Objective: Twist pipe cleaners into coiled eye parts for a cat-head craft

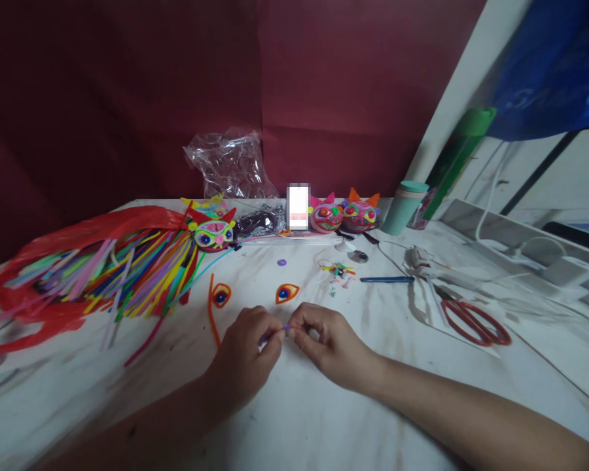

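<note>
Both of my hands meet low over the white table, pinching a short purple pipe cleaner (287, 328). My left hand (245, 353) grips one end between thumb and forefinger, its other fingers curled. From the opposite side, my right hand (328, 339) pinches the pipe cleaner close by; most of the piece is hidden by the fingers. Just beyond lie two eye shapes of orange, yellow and blue pipe cleaner, a left eye (221, 296) and a right eye (286, 294). A straight orange pipe cleaner (211, 311) rests beside my left hand. Further back is a small purple coil (281, 262).
Many coloured pipe cleaners (137, 271) spread over red plastic at left. Decorated animal heads (361, 214) stand at the back, near a green cylinder (403, 208). Red-handled scissors (476, 322), a blue pen-like stick (387, 280) and cables lie to the right.
</note>
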{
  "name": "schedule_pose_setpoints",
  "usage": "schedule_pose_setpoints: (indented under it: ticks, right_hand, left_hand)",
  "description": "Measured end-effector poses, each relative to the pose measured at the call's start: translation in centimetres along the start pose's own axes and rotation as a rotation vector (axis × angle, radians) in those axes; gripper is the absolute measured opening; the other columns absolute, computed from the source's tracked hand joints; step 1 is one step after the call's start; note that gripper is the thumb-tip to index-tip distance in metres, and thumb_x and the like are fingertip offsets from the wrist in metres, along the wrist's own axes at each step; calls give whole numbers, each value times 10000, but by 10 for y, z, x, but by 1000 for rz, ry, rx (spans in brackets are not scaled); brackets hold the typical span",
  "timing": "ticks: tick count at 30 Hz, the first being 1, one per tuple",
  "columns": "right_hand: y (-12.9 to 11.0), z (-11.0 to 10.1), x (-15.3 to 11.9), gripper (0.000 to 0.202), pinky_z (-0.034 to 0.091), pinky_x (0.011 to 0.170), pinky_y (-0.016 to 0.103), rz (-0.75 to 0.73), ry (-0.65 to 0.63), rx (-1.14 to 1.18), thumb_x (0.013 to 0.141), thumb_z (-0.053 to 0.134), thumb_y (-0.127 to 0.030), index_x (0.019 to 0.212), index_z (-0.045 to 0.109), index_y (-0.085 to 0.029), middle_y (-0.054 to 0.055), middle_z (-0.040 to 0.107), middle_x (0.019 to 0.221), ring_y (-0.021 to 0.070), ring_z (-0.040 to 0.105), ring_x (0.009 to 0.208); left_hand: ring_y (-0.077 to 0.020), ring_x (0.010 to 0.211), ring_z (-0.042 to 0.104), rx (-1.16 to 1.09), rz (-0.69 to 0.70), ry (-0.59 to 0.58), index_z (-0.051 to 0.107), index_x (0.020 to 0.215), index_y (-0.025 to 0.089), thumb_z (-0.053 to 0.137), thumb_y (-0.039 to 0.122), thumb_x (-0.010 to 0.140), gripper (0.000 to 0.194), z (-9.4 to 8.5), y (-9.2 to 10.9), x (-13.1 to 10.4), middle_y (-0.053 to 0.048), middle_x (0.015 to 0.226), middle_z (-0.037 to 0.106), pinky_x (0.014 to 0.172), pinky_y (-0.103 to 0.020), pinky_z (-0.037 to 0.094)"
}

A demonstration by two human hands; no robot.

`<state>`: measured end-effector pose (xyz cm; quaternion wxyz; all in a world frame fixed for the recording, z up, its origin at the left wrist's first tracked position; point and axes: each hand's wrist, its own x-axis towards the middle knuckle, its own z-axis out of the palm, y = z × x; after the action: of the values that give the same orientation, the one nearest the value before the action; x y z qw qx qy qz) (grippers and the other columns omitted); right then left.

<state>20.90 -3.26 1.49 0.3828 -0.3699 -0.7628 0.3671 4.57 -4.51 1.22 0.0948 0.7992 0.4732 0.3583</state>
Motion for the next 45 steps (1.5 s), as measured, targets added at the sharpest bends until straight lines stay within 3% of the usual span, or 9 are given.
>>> schedule_pose_setpoints:
  ticks: [6, 9, 12, 16, 28, 32, 37, 40, 45]
  right_hand:
    - [2, 4, 2, 277, 331, 522, 207, 124, -30, 390, 761, 576, -420, 725, 527, -149, -35, 435, 611, 82, 382, 558]
    - [2, 7, 2, 322, 324, 508, 204, 154, 11, 462, 730, 597, -466, 728, 526, -152, -41, 424, 598, 78, 365, 546]
    - [3, 9, -1, 308, 330, 513, 210, 131, 71, 377, 767, 562, -453, 699, 511, -157, -32, 438, 599, 87, 376, 557]
    - [9, 7, 0, 251, 339, 529, 214, 92, 80, 219, 820, 512, -382, 711, 504, -156, -22, 449, 617, 97, 397, 573]
    - [1, -12, 4, 92, 360, 558, 216, -101, -116, -184, 785, 497, -122, 711, 535, -162, -4, 513, 648, 106, 443, 589]
    - [2, -7, 5, 141, 354, 548, 218, 27, -119, 96, 797, 540, -259, 700, 535, -157, -13, 498, 631, 100, 432, 590]
    - [0, 5, 5, 320, 335, 547, 217, 162, -72, 533, 693, 633, -452, 712, 528, -150, -27, 476, 655, 85, 413, 590]
    - [-1, 10, 1, 347, 297, 503, 213, 201, 12, 537, 686, 628, -482, 695, 533, -148, -46, 418, 594, 76, 354, 539]
    - [1, 11, -4, 297, 306, 507, 219, 122, 97, 385, 770, 558, -436, 679, 526, -155, -39, 410, 582, 91, 358, 544]
  left_hand:
    - [-96, 543, 442, -159, -164, 24, 463, 604, 184, 443, 166, 762, 160, -5, 6, 3, 41, 575, 457, 506, -203, 351]
    - [-96, 538, 444, -199, -207, 58, 466, 599, 185, 452, 194, 766, 167, -4, 8, 2, 46, 557, 453, 502, -201, 354]
    - [-102, 558, 461, -203, -217, 48, 478, 601, 185, 464, 205, 761, 162, -1, 8, 2, 42, 568, 475, 531, -209, 371]
    - [-107, 582, 479, -225, -209, -63, 505, 625, 181, 483, 198, 750, 128, 1, 4, 5, 37, 595, 502, 560, -216, 387]
    - [-132, 647, 465, -48, -49, -144, 511, 628, 185, 469, 142, 749, 135, -3, -4, 4, 14, 639, 514, 607, -253, 363]
    - [-113, 592, 436, -110, -77, -79, 455, 593, 186, 460, 112, 716, 144, -6, 0, 4, 32, 603, 459, 554, -230, 344]
    - [-95, 540, 415, -261, -190, 36, 430, 604, 190, 449, 170, 759, 158, -7, 5, 4, 51, 568, 411, 500, -202, 341]
    - [-96, 554, 434, -229, -159, 59, 439, 611, 188, 447, 157, 754, 146, -4, 7, 2, 47, 580, 429, 516, -204, 355]
    - [-105, 581, 466, -120, -104, 56, 459, 613, 187, 459, 142, 744, 138, -1, 9, -1, 37, 593, 464, 544, -212, 370]
